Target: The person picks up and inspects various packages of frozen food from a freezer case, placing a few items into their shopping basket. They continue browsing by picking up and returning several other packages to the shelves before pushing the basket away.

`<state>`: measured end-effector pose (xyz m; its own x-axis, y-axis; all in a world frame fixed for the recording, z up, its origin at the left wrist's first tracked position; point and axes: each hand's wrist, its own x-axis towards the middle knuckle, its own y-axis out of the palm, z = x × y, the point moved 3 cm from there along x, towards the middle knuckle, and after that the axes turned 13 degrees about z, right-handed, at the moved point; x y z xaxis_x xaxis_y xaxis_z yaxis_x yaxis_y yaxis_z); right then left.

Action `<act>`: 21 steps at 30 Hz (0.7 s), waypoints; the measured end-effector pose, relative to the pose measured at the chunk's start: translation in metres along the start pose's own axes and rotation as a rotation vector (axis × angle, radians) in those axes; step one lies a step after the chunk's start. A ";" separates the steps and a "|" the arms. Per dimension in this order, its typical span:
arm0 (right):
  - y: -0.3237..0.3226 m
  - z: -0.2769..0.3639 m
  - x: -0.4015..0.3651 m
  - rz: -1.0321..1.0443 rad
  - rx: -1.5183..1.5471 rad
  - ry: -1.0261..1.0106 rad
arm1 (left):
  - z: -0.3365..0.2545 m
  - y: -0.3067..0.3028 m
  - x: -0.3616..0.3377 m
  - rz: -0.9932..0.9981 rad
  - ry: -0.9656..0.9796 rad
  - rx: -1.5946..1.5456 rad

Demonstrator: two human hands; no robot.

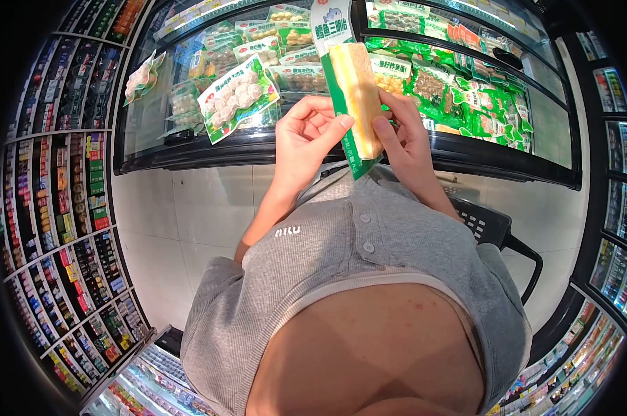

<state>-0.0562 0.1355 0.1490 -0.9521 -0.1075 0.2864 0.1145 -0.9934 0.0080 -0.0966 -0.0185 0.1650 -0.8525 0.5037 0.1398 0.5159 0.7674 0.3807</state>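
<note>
A packaged sandwich [358,100], pale yellow along one side with green and white printed wrapping, stands nearly upright in front of my chest. My left hand [306,135] pinches its left side, thumb pressed on the green wrapping. My right hand [405,132] grips the opposite side, with thumb and fingers at the yellow face. Just left of my left hand, a bag of white meatballs [238,98] lies on the freezer's glass top. A smaller bag [143,78] rests farther left on the glass.
Ahead is a chest freezer with a black front rim [209,158], holding several bags of frozen food [466,97]. A black shopping basket [481,220] is at my right side. Stocked shelves [57,187] rise at left, and glass-fronted cabinets [619,159] stand at right.
</note>
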 end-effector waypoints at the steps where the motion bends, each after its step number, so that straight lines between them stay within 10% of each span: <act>1: -0.001 0.000 -0.002 -0.010 -0.014 -0.010 | 0.001 0.001 0.000 0.021 0.013 0.008; 21: -0.015 -0.001 -0.022 -0.022 0.145 0.008 | 0.011 0.014 0.009 0.095 -0.018 0.090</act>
<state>-0.0374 0.1530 0.1416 -0.9570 -0.0870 0.2769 0.1333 -0.9792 0.1530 -0.0963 0.0013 0.1611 -0.7981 0.5822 0.1551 0.6005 0.7479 0.2830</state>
